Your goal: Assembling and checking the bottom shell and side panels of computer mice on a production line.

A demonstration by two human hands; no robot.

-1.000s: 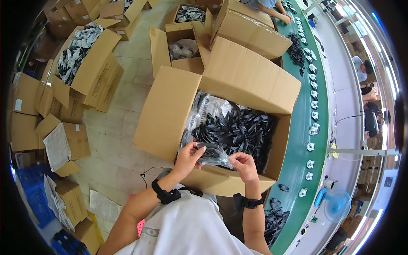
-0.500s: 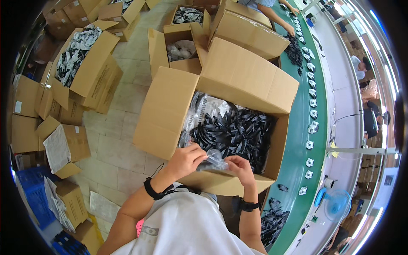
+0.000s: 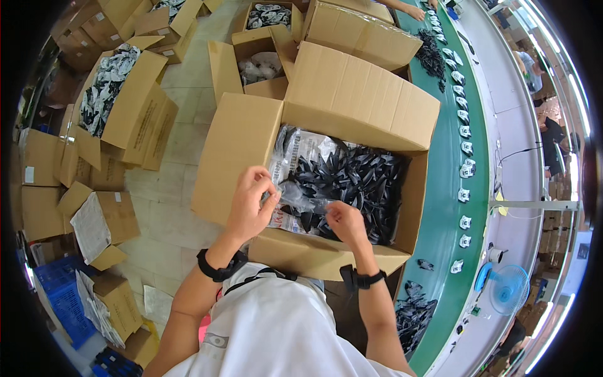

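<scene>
Over a large open cardboard box [image 3: 419, 207], my left hand [image 3: 251, 204] pinches one end of a crumpled transparent plastic bag [image 3: 306, 202]. The other end is between the closed fingers of my right hand [image 3: 347, 223], so the plastic stretches across the box's near side. Below it lies a heap of glossy black curved, pointed parts [image 3: 352, 179], small enough that I cannot name their kind. Printed paper [image 3: 314, 144] and more thin plastic line the left side of the box, partly under the parts.
To the right runs a green conveyor belt [image 3: 433, 242] with a row of white-and-black pieces [image 3: 463, 195] and heaps of black parts [image 3: 414, 314]. Other cardboard boxes [image 3: 129, 135] stand left and ahead. A blue fan [image 3: 507, 289] stands beyond the belt; a co-worker's hand [image 3: 414, 12] reaches over its far end.
Both hands have moved forward over the box, the left also leftward, and the plastic bag is now drawn out longer between them. The white-and-black pieces on the belt have shifted toward me.
</scene>
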